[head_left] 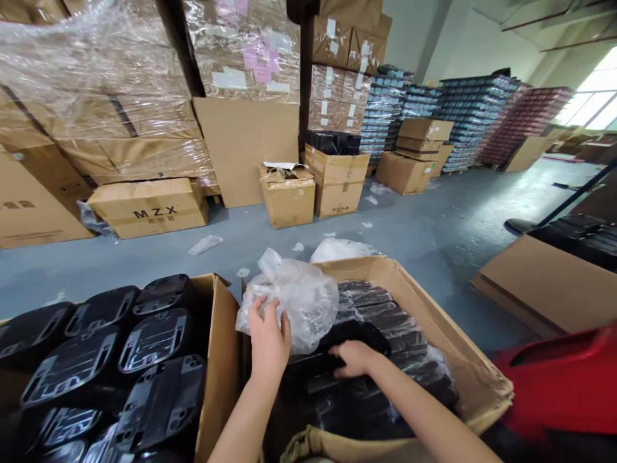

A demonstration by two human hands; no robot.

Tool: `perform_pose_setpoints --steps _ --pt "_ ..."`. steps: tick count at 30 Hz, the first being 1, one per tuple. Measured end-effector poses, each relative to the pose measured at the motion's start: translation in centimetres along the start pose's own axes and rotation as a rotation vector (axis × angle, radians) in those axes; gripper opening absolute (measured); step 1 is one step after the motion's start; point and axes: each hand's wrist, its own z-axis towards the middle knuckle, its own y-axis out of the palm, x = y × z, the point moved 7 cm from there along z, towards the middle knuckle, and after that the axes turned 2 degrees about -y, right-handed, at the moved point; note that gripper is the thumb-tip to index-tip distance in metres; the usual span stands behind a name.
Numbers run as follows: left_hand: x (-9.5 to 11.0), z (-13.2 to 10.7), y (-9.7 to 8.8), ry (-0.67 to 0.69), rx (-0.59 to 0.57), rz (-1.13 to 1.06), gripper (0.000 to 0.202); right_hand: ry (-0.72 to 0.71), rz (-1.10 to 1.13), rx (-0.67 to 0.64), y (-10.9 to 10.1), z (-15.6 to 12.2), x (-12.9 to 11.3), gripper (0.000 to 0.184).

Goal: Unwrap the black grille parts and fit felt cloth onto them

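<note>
Head view: the left hand (270, 341) spreads its fingers against a plastic bag (311, 299) at the open box's (436, 321) left side; inside, the right hand (355, 359) curls at a black part (373, 335), whether pinching I cannot tell. Beyond, a carton (149, 207) reads "MZX".

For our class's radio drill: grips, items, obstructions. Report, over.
Left grip touching clear plastic bag. Right grip at black item inside open carton. Bag hides carton's far-left corner.

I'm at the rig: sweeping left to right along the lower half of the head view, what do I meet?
Black plastic parts → left carton's right wall → left hand → right hand → red object.
</note>
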Motion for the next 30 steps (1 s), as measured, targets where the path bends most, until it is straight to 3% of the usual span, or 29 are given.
perform_pose_setpoints --steps 3,7,10,14,17,21,30 --pt "-0.4 -0.2 0.6 -0.024 -0.042 0.161 0.034 0.244 -0.015 0.139 -2.3 -0.2 4.1 0.043" --pt "-1.0 -0.5 1.2 -0.088 -0.101 0.279 0.042 0.503 0.01 0.155 -1.8 -1.5 8.4 0.042" --pt "-1.3 -0.5 1.0 -0.13 -0.087 0.318 0.048 0.48 0.071 0.155 -1.6 -2.7 10.3 0.029" --pt "-1.4 -0.4 0.8 -0.162 -0.083 0.35 0.053 0.324 0.15 0.208 -4.1 -4.9 12.2 0.023" --pt "-1.5 -0.4 1.0 -0.173 -0.103 0.358 0.053 0.157 0.274 0.266 -6.1 -5.8 11.9 0.023" --pt "-1.6 -0.4 1.1 -0.18 -0.115 0.355 0.054 -0.081 0.552 0.395 -7.2 -5.0 8.9 0.036" --pt "-1.7 -0.2 0.5 -0.236 -0.109 0.292 0.053 -0.229 0.793 0.391 -7.6 -2.2 5.1 0.038"
